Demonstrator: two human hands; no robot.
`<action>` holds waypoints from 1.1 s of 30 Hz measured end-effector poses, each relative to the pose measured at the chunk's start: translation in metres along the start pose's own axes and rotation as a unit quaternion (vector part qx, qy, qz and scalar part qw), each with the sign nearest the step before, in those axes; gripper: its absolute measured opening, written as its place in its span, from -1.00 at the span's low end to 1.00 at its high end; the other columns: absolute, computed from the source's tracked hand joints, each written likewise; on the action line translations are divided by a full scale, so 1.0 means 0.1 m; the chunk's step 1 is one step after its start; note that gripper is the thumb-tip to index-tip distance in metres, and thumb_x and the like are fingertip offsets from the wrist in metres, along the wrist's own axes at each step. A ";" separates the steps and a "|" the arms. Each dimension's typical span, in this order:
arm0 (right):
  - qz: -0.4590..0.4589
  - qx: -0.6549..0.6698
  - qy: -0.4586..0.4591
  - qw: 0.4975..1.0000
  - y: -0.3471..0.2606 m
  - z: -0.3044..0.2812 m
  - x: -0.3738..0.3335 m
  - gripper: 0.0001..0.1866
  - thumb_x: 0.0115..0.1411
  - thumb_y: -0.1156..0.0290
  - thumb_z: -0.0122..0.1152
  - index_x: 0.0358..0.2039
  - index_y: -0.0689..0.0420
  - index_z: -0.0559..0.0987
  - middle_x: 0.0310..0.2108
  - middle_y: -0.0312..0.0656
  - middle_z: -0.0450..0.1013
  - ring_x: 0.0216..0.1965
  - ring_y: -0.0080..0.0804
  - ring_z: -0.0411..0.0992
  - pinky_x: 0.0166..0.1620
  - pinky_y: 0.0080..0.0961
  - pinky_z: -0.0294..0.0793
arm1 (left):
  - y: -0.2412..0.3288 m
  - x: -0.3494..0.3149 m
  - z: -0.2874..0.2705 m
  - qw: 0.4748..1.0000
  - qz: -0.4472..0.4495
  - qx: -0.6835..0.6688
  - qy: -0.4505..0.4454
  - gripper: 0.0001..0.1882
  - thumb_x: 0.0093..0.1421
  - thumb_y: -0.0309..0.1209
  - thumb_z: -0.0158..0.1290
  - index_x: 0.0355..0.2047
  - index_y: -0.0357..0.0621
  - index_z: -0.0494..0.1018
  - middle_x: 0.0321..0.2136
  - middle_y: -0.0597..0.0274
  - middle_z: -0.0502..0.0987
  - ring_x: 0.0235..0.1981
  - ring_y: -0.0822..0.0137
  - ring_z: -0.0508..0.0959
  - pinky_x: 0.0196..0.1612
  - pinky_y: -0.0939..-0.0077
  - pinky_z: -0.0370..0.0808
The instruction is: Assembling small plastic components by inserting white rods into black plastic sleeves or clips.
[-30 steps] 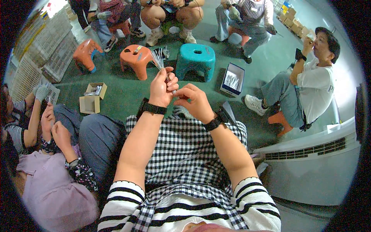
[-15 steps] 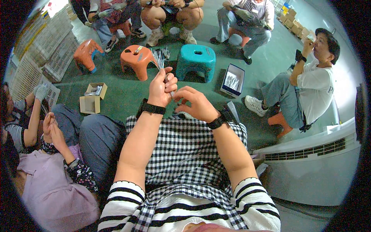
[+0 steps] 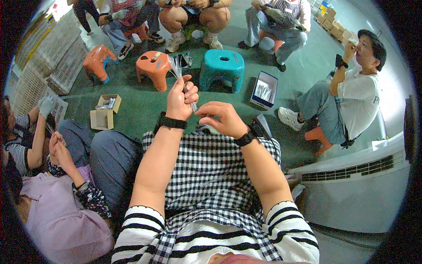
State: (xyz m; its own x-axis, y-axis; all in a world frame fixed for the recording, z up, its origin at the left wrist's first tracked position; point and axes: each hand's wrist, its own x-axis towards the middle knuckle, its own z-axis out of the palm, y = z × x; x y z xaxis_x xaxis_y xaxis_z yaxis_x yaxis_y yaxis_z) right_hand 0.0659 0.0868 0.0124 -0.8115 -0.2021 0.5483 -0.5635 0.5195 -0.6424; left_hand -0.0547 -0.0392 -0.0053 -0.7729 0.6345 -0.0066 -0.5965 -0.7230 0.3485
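A bundle of thin, silvery strips (image 3: 177,67) stands just above the centre of the frame, its upper ends fanned out like stiff bristles and its lower ends poking out below the fist. The left hand (image 3: 181,97) is closed around it, fingers curled tight against the palm. Just beside the lower ends, the right hand (image 3: 223,119) has bent fingers and a lowered thumb (whether a strip is pinched between them, I cannot tell). Below both hands, a checked cloth apron (image 3: 211,171), black and white, falls in soft folds over the lap.

Above centre stand a teal stool (image 3: 222,70), smooth and rounded with a slot in its seat, and, left of it, an orange stool (image 3: 154,66). Right of centre, a blue-edged box (image 3: 265,90) holds pale, slender pieces; left of centre sits an open cardboard box (image 3: 103,116). Latticed crates (image 3: 66,66) are stacked at upper left.
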 end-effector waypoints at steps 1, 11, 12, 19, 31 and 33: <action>0.000 0.001 0.000 1.000 0.01 0.01 0.00 -0.77 -0.10 0.48 0.31 -0.36 0.15 0.56 -0.40 -0.16 0.48 -0.37 -0.29 0.46 -0.32 -0.49 0.45 | 0.01 -0.01 0.00 1.000 0.006 -0.011 0.007 -0.71 0.32 -0.24 -0.28 -0.27 -0.22 0.29 -0.64 0.33 0.20 -0.70 0.55 0.09 -0.73 0.72 0.01; 0.002 -0.017 -0.013 1.000 -0.02 0.09 -0.01 -0.87 -0.09 0.59 0.22 -0.45 0.20 0.54 -0.44 -0.16 0.48 -0.42 -0.30 0.47 -0.34 -0.49 0.46 | -0.04 -0.02 0.01 0.999 0.013 -0.041 0.015 -0.71 0.31 -0.25 -0.27 -0.30 -0.23 0.31 -0.64 0.33 0.19 -0.70 0.53 0.11 -0.70 0.70 0.05; -0.004 -0.035 0.000 0.999 -0.01 0.11 -0.02 -0.87 -0.10 0.62 0.20 -0.46 0.21 0.53 -0.47 -0.15 0.47 -0.45 -0.31 0.46 -0.36 -0.50 0.45 | -0.04 -0.02 0.02 0.998 0.023 -0.039 0.032 -0.72 0.31 -0.25 -0.27 -0.30 -0.21 0.31 -0.64 0.33 0.20 -0.69 0.52 0.13 -0.69 0.69 0.07; 0.106 -0.065 0.101 0.987 -0.07 0.16 0.03 -0.84 -0.12 0.54 0.17 -0.43 0.18 0.49 -0.45 -0.06 0.43 -0.41 -0.12 0.43 -0.32 -0.38 0.44 | 0.00 0.03 -0.05 0.991 0.127 -0.004 0.035 -0.77 0.31 -0.22 -0.26 -0.30 -0.06 0.30 -0.65 0.35 0.21 -0.71 0.50 0.14 -0.66 0.65 0.12; 0.234 -0.013 0.107 0.966 0.00 0.27 0.00 -0.79 -0.04 0.34 0.27 -0.52 0.25 0.54 -0.58 -0.05 0.47 -0.59 -0.28 0.45 -0.46 -0.46 0.43 | -0.05 0.02 -0.02 0.990 0.138 0.031 0.026 -0.77 0.31 -0.22 -0.23 -0.26 -0.08 0.31 -0.64 0.37 0.22 -0.70 0.52 0.15 -0.63 0.66 0.11; 0.243 -0.041 0.116 0.962 -0.04 0.25 0.02 -0.78 -0.04 0.34 0.27 -0.55 0.26 0.53 -0.59 -0.04 0.47 -0.59 -0.27 0.45 -0.48 -0.46 0.42 | -0.06 0.01 -0.02 0.990 0.135 0.030 0.022 -0.77 0.31 -0.23 -0.24 -0.25 -0.08 0.31 -0.63 0.36 0.23 -0.66 0.50 0.18 -0.59 0.61 0.17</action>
State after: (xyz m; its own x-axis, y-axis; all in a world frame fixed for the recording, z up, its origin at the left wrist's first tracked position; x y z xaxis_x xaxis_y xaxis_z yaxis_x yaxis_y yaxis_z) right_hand 0.0624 0.0633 0.0026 -0.9140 0.2676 0.3048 -0.1041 0.5717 -0.8139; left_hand -0.0527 -0.0345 -0.0096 -0.9121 0.4064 0.0537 -0.3535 -0.8462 0.3987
